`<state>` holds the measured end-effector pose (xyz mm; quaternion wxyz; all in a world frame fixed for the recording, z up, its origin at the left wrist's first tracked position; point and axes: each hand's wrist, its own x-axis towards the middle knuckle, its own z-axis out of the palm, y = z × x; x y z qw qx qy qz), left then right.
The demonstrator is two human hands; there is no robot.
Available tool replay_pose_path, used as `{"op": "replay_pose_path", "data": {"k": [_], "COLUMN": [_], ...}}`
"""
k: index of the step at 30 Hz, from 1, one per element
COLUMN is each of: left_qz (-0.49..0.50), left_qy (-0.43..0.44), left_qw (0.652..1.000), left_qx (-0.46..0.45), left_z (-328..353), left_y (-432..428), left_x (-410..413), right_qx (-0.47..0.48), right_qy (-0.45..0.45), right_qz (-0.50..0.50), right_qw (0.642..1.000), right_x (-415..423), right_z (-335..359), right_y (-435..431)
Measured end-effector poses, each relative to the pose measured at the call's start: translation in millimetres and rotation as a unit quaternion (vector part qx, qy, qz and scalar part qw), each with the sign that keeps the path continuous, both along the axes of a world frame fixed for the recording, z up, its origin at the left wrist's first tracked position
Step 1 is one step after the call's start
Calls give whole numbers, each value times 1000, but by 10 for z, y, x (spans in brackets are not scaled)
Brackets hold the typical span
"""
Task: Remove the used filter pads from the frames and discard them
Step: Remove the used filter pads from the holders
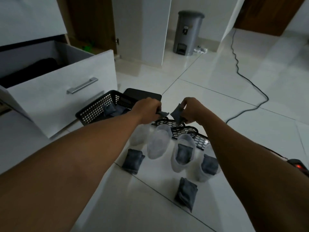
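While a black plastic mesh basket (93,111) holding grey pads (111,111) stands at left, the left hand (147,111) grips a small grey fabric filter pad (163,113); just beside it the right hand (192,111) pinches a second grey pad (177,113), seemingly separate, above clear plastic frames (158,144).

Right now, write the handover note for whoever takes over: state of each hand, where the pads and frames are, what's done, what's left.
Left hand pinches a grey pad; right hand pinches a second pad, both held above the floor beside the black basket.
Done: some pads lie in the basket; two empty-looking frames stand on the floor.
Left: two filled frames hold a pad each; two loose pads lie on the floor. Black mesh covers lie behind the frames.
Likely next: discard the held pads, then clear the rest.
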<state>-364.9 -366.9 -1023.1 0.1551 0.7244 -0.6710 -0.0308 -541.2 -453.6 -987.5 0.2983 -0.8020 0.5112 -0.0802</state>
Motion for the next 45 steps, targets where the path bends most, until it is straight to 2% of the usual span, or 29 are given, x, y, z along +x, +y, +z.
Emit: {"op": "replay_pose_path", "data": {"k": [4, 8, 14, 24, 26, 28, 30, 34, 37, 40, 45], "left_qz": [-49, -55, -23, -23, -32, -27, -22, -17, -4, -26, -54], "left_qy": [-37, -94, -88, -103, -114, -129, -128, -91, -77, -121, -184], "left_qw": [997, 993, 995, 992, 990, 985, 980, 975, 978, 975, 962], "left_qx": [37, 46, 38, 64, 77, 111, 151, 202, 196, 184, 194], "left_z": [-93, -163, -241, -444, -531, -553, -513, -366, -326, -340, -375], "left_y": [-15, 14, 201, 402, 403, 403, 394, 352, 328, 312, 305], "left_x": [-228, -274, 158, 335, 348, 354, 369, 406, 393, 361, 312], "right_qx": [93, 121, 157, 178, 141, 40, -16, -36, -85, -138, -162], "right_qy": [-14, -59, -138, -36, 3, 68, 116, 149, 164, 205, 251], "right_qz": [-15, -24, -8, 71, 95, 146, 171, 173, 155, 160, 164], "right_qw": [995, 991, 978, 981, 985, 986, 978, 973, 970, 956, 940], "right_x": [-306, -363, -156, 74, 95, 118, 153, 239, 304, 338, 356], "right_z": [-168, -336, -505, -765, -797, -816, -822, -808, -837, -909, -1046], "right_y": [82, 148, 272, 495, 509, 484, 495, 569, 617, 620, 609]}}
